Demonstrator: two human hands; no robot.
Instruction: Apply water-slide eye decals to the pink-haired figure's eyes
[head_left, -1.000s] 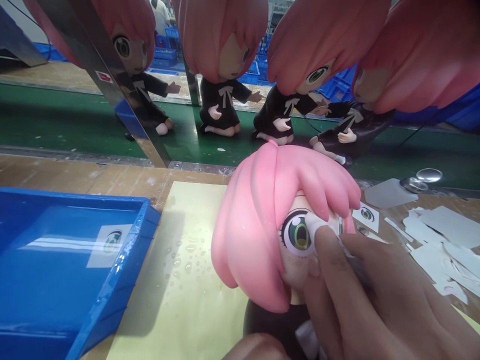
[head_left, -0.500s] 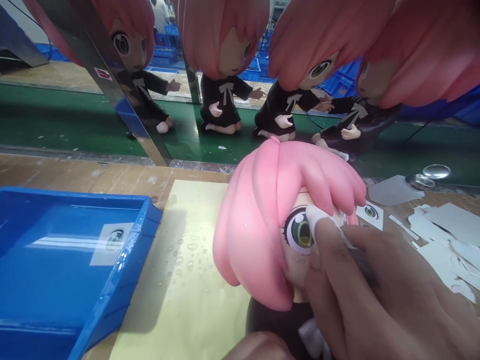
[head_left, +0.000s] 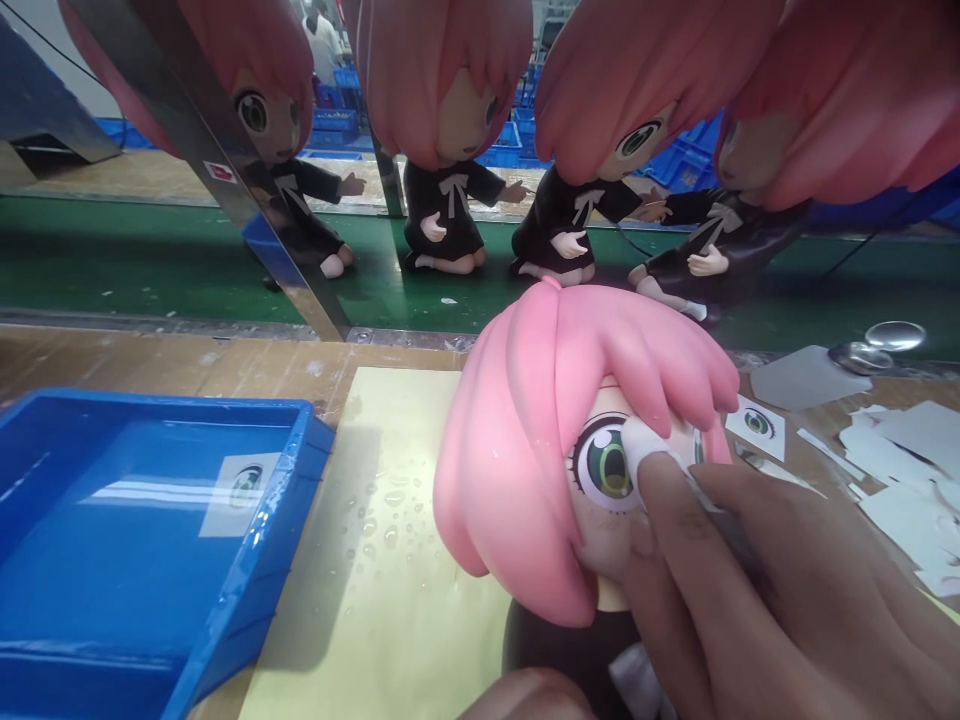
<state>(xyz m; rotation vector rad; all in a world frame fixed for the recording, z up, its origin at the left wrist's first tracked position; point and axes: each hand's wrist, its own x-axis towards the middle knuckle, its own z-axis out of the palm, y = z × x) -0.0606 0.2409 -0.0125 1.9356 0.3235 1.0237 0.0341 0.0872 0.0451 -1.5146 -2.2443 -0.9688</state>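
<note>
A large pink-haired figurine (head_left: 517,470) in a dark dress stands before me, its face turned to the right. My right hand (head_left: 780,570) pinches a white cloth (head_left: 646,445) and presses it to the face beside the green eye decal (head_left: 606,465). Much of the face's right side is hidden behind the fingers. At the bottom edge, only a small part of my left hand (head_left: 525,695) shows, against the figurine's dark body; its fingers are out of sight.
A blue tray (head_left: 319,430) of water at left holds a decal sheet (head_left: 240,495). Wet yellow paper (head_left: 300,640) lies under the figurine. Eye decal paper (head_left: 757,425), paper scraps (head_left: 907,480) and a white bottle (head_left: 806,378) are at right. Similar figurines (head_left: 450,215) line the green conveyor (head_left: 127,265) behind a metal post (head_left: 247,200).
My right hand and the cloth stay at the eye, with only a slight shift. The whole view has moved a little, so everything sits slightly further right.
</note>
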